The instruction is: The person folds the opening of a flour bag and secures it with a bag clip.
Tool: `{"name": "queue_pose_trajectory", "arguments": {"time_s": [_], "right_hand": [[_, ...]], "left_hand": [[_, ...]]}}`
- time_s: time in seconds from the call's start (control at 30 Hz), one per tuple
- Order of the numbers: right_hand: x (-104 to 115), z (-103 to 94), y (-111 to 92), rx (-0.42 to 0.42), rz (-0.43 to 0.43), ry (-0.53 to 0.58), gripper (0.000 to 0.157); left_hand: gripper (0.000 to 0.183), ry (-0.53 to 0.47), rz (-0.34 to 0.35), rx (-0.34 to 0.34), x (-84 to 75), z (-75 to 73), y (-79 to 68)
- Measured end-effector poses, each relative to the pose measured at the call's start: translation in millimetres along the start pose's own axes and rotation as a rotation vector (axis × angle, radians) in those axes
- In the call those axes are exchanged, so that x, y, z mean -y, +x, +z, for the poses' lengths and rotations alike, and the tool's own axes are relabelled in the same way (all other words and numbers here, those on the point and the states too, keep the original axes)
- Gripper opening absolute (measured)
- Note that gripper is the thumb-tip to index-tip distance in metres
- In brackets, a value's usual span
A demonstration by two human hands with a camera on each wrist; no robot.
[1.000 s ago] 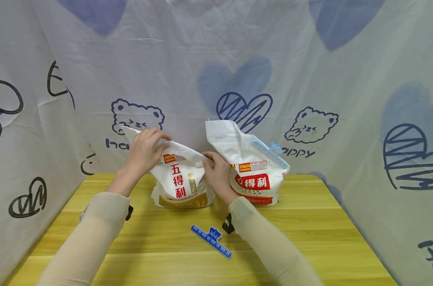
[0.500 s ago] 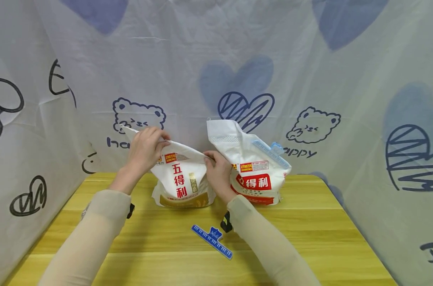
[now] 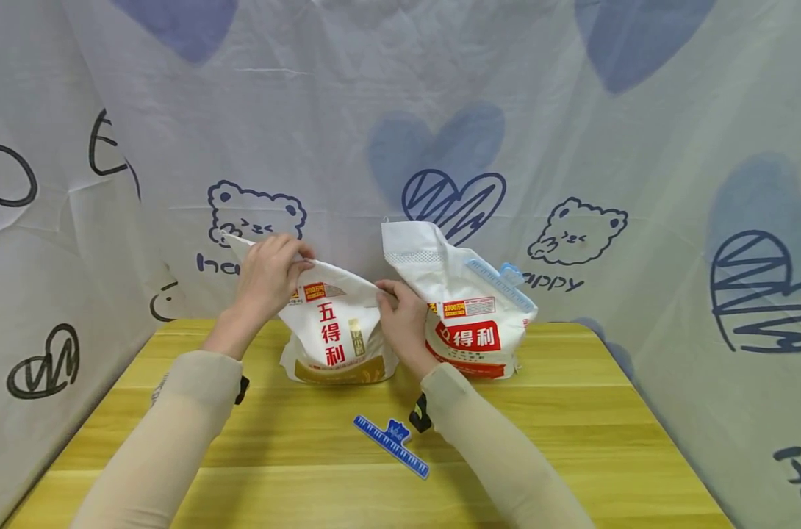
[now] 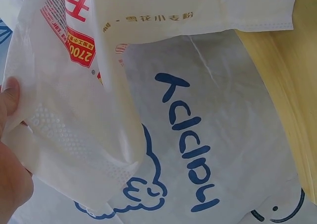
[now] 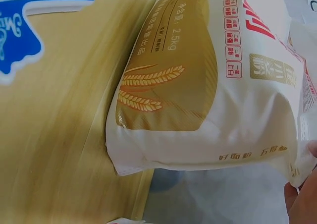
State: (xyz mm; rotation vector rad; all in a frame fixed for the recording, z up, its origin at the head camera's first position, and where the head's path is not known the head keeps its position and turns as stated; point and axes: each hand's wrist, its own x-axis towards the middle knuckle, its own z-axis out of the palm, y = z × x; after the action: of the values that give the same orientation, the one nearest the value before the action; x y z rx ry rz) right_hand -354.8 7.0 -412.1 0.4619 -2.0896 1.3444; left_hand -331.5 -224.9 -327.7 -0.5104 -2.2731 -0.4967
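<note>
A white flour bag (image 3: 334, 330) with red lettering and a gold band stands upright on the table in the head view. Its top edge is folded over and slopes down to the right. On the upper left of that fold, my left hand (image 3: 268, 275) pinches the bag, and a white corner sticks out past it. My right hand (image 3: 406, 323) pinches the fold's right end between thumb and fingers. In the left wrist view the bag's white top (image 4: 74, 135) hangs beside the thumb. The right wrist view shows the bag's gold front (image 5: 168, 100).
A second flour bag (image 3: 469, 338) with red panels stands close on the right, a light blue clip (image 3: 500, 285) across its slanted top. On the wooden table (image 3: 295, 470) in front lies a dark blue ruler-shaped clip (image 3: 392, 446). A patterned cloth (image 3: 334, 147) hangs behind.
The right end of the fold looks slightly flatter and tighter than a second ago. Both hands keep nearly the same places on the bag.
</note>
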Motion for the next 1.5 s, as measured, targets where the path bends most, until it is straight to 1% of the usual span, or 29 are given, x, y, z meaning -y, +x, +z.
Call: {"name": "queue_pose_trajectory", "arguments": {"time_s": [0.17,0.33,0.43,0.57,0.67,0.83,0.93,1.13,1.33,1.5], "right_hand": [[3,-6.9,-5,0.026,0.023,0.009,0.022],[6,-13.8,-10,0.026,0.027,0.000,0.024],[7,-18.6,-12,0.027,0.021,0.031,0.024],[8,-26.3,-15,0.062,0.025,0.077,0.027],[8,-33.4,-16,0.116,0.030,0.110,0.031],[10,-46.8,-18,0.228,0.048,0.154,0.038],[11,-54.8,-21,0.290,0.045,0.141,0.040],[11,-68.2,-27,0.432,0.041,0.064,0.046],[10,-78.5,-34,0.566,0.080,0.023,0.049],[7,-84.9,-41,0.645,0.112,0.009,0.051]], "left_hand": [[0.010,0.003,-0.005,-0.001,-0.4,1.0,-1.5],[0.010,0.000,-0.013,-0.006,-0.5,1.4,-3.0],[0.010,0.002,-0.013,-0.011,-0.3,1.8,-3.3],[0.010,0.001,-0.007,-0.020,-0.1,2.0,-3.3],[0.010,0.002,-0.004,-0.022,0.2,2.0,-3.4],[0.010,0.003,-0.004,-0.021,-0.2,1.7,-3.6],[0.010,0.004,-0.006,-0.019,-1.1,1.2,-3.7],[0.010,0.010,-0.018,-0.004,-0.5,1.4,-3.9],[0.011,0.010,-0.018,0.001,0.1,2.0,-2.7],[0.010,0.005,-0.016,0.000,-1.0,1.3,-2.8]]}}
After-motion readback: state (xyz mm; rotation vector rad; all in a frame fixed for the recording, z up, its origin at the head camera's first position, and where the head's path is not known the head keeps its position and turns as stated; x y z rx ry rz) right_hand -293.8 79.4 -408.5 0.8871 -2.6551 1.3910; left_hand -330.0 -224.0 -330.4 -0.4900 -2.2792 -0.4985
